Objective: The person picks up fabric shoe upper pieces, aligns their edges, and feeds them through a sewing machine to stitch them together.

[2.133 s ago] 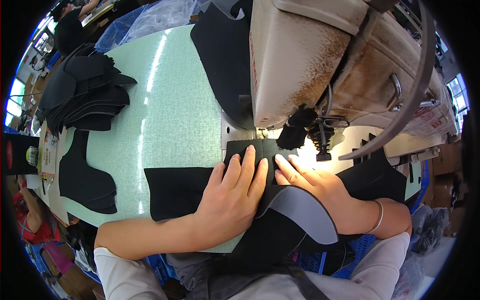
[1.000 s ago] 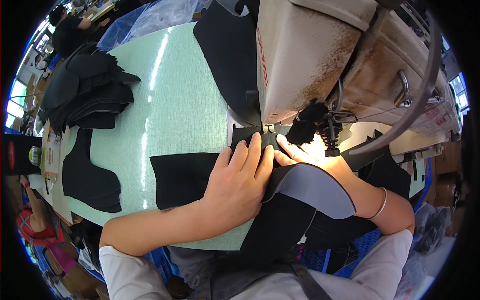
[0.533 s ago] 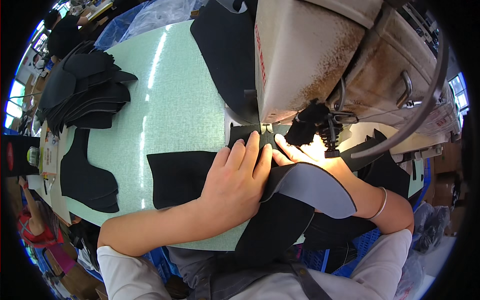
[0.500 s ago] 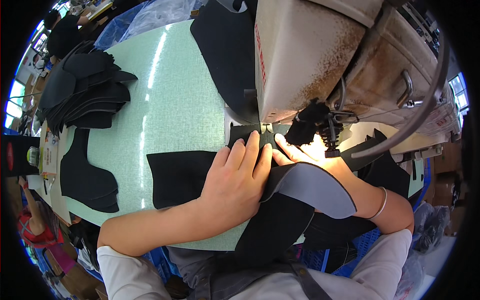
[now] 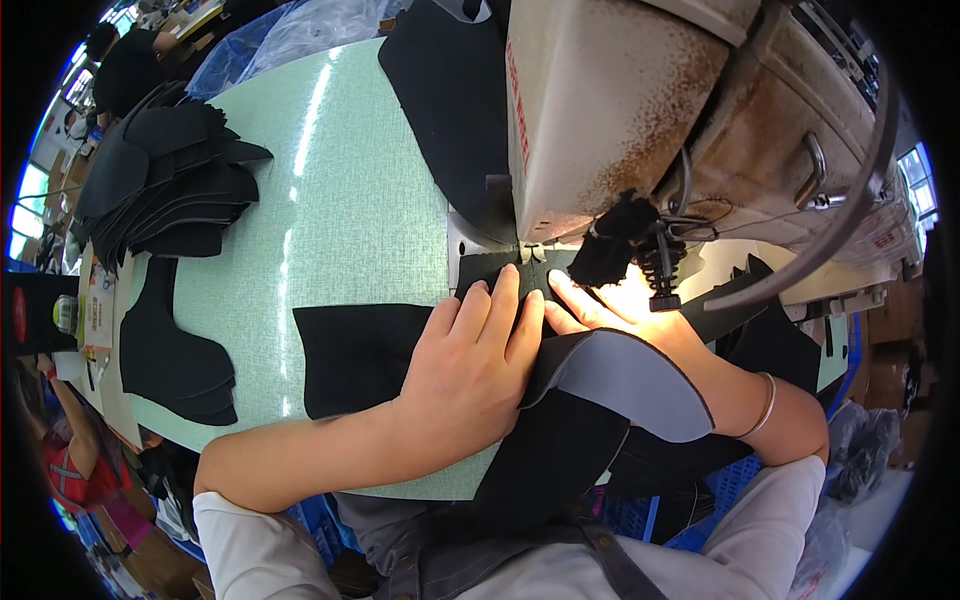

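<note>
My left hand (image 5: 470,355) lies flat on black fabric (image 5: 485,268) just in front of the presser foot (image 5: 532,255) of a sewing machine (image 5: 615,110). Beside it my right hand (image 5: 610,310) rests with outstretched fingers on the same work, partly hidden by a folded flap with a grey underside (image 5: 635,385). Both sets of fingertips press down close to the foot. More of the black fabric spreads left beneath my left wrist, and a black panel (image 5: 545,455) hangs over the table's near edge. A bright lamp glow washes out part of my right hand.
A stack of black cut pieces (image 5: 170,180) sits at the far left of the pale green table (image 5: 350,200), with more black pieces (image 5: 180,350) nearer me. Blue crates (image 5: 640,515) stand below the near edge. A curved grey tube (image 5: 870,190) arcs on the right.
My hands stay almost in place, and the fabric under them has shifted only very slightly. At the far left, a person in red has moved a little.
</note>
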The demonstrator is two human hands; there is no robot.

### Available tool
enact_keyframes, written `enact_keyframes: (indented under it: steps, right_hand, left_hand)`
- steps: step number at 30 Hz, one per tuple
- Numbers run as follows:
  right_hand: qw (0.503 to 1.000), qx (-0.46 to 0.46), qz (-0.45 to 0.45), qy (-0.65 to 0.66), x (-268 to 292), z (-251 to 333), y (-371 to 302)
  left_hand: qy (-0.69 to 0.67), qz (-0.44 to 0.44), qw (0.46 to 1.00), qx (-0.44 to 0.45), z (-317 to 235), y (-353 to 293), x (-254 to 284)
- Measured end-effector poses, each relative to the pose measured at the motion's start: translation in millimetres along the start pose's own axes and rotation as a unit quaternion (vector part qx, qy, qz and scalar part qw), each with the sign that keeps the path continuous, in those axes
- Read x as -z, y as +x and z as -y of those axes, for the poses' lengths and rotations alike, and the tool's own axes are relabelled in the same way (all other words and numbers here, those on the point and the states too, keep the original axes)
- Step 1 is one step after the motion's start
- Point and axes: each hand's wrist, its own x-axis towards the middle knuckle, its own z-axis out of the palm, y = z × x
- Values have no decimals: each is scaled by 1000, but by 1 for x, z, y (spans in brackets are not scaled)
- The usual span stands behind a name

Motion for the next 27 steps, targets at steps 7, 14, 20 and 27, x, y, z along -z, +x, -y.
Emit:
enact_keyframes:
  steps: [7, 14, 20, 27]
  right_hand:
    - [1000, 2, -10, -2, 7, 1, 5]
    - [999, 11, -41, -12, 5, 3, 3]
    - [1000, 1, -10, -23, 8, 0, 5]
    - [990, 9, 27, -140, 12, 31, -2]
  left_hand:
    - [-2, -9, 1000, 3, 3, 2, -3]
    - [-8, 1, 1000, -3, 3, 0, -1]
    - [-24, -7, 1000, 0, 8, 1, 3]
    - [-85, 64, 994, -7, 10, -7, 29]
